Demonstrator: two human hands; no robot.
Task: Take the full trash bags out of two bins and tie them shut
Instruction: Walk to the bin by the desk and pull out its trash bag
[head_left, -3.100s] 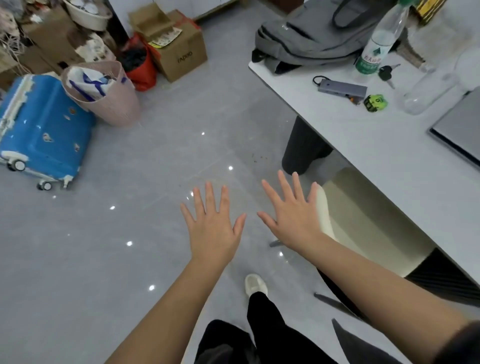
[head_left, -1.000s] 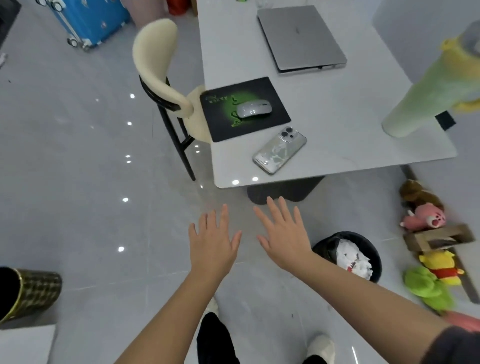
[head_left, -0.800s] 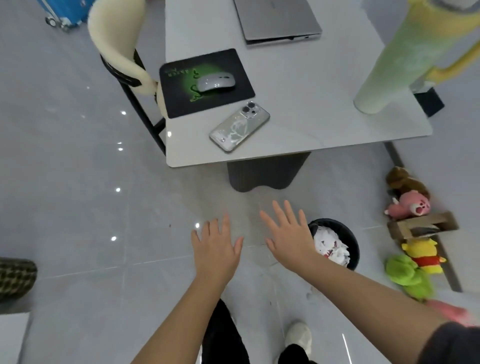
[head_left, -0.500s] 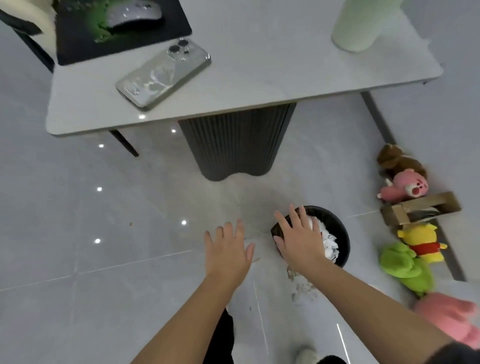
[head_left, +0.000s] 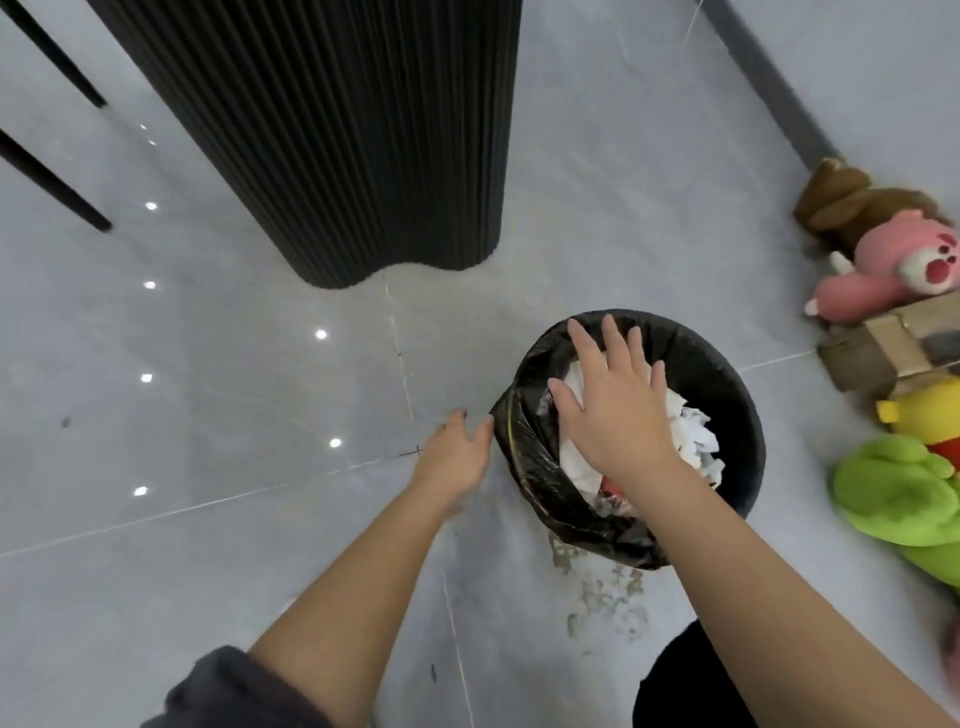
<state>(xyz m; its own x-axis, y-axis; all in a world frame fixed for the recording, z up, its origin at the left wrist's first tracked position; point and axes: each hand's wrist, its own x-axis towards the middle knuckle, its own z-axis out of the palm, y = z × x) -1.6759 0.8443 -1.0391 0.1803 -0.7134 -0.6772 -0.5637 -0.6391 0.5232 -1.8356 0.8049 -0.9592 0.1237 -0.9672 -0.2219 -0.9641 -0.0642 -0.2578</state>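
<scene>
black trash bag (head_left: 535, 457) | white paper (head_left: 691, 441) | grey floor (head_left: 208, 364)

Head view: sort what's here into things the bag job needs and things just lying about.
Job:
- black trash bag lining the bin
- black bin
- white paper waste inside
- left hand at the bag's edge
- right hand over the waste

Lying about:
- pink plush
- brown plush
- green plush
- cardboard piece
- ribbed table base

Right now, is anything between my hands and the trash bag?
Nothing visible. The left hand is at the bag rim's left edge, and the right hand is spread open over the paper trash inside.
</scene>
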